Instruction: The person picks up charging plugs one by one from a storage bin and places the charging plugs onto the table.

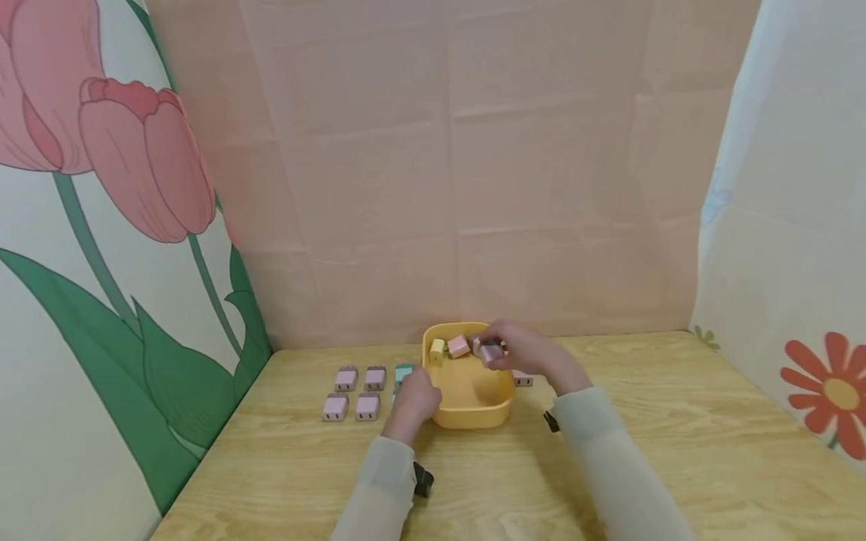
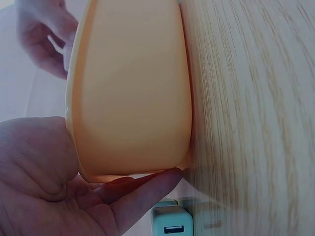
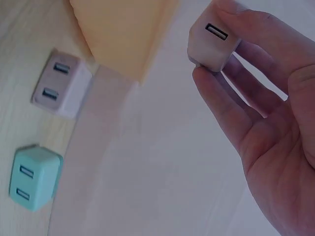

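Right hand (image 1: 519, 349) pinching a pale mauve charger (image 3: 209, 50) over the yellow bin's (image 1: 473, 418) far right: blocky, one slot facing its wrist (long axis? can't tell)! Left hand (image 1: 416, 396) grips the bin's left side.

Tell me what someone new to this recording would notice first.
The large pink tulips on the backdrop at the left would probably catch the eye first. Next comes the yellow bin on the wooden table, its left side held by the left hand. At its far right corner, the right hand holds a pale charger block.
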`<state>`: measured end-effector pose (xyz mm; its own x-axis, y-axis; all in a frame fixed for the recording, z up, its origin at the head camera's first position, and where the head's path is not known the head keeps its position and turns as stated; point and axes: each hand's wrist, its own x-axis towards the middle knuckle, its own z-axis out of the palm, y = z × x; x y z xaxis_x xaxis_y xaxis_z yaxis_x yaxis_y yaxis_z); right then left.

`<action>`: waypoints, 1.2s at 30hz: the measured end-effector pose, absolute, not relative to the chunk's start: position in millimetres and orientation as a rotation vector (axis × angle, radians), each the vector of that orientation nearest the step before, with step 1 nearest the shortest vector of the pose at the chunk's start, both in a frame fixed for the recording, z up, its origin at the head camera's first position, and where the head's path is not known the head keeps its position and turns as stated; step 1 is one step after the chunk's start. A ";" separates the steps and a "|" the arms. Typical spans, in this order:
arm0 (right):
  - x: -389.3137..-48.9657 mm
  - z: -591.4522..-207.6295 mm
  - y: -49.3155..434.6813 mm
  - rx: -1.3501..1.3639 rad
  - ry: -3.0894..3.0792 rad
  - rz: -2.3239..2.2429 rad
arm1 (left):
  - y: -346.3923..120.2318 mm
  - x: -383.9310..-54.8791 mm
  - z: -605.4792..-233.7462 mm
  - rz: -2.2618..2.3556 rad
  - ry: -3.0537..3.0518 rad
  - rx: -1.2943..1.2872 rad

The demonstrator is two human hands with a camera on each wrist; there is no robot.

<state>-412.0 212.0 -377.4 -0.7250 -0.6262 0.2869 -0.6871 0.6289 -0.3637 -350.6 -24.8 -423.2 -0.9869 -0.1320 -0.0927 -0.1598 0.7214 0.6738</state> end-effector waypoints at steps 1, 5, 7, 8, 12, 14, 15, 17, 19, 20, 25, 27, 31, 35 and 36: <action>-412.8 -376.1 215.2 1.098 -2.704 0.711 | -25.0 -350.8 -422.8 1.137 2.878 -0.245; -416.5 -373.9 231.3 1.061 -2.679 0.764 | -25.4 -350.5 -422.0 1.141 2.871 -0.247; -418.7 -373.3 241.1 1.037 -2.665 0.775 | -25.3 -350.5 -422.2 1.145 2.871 -0.248; -419.6 -373.4 246.2 1.026 -2.660 0.783 | -25.2 -350.6 -422.6 1.144 2.870 -0.249; -420.9 -373.6 267.6 0.976 -2.659 0.823 | -24.9 -350.8 -424.0 1.146 2.867 -0.260; -421.0 -374.2 278.3 0.948 -2.663 0.855 | -24.8 -350.3 -424.3 1.149 2.860 -0.264; -421.1 -374.6 283.5 0.933 -2.665 0.859 | -24.7 -350.1 -424.4 1.147 2.861 -0.262; -421.8 -375.4 293.7 0.919 -2.660 0.850 | -24.6 -349.8 -424.1 1.150 2.864 -0.258; -423.3 -377.0 303.4 0.902 -2.659 0.830 | -24.8 -349.9 -423.9 1.152 2.870 -0.255; -424.0 -378.2 307.7 0.888 -2.665 0.817 | -24.9 -350.2 -423.7 1.151 2.873 -0.253; -427.6 -385.2 325.7 0.829 -2.708 0.747 | -25.5 -351.9 -423.5 1.133 2.881 -0.250; -428.8 -388.1 330.7 0.815 -2.723 0.733 | -25.8 -352.5 -423.6 1.127 2.886 -0.243; -430.1 -393.4 337.7 0.798 -2.745 0.727 | -28.8 -361.5 -430.8 1.101 2.900 -0.232; -431.2 -399.3 343.2 0.759 -2.768 0.742 | -33.4 -379.5 -447.9 1.080 2.893 -0.237; -431.9 -401.2 344.8 0.745 -2.774 0.748 | -33.9 -382.7 -451.1 1.100 2.881 -0.240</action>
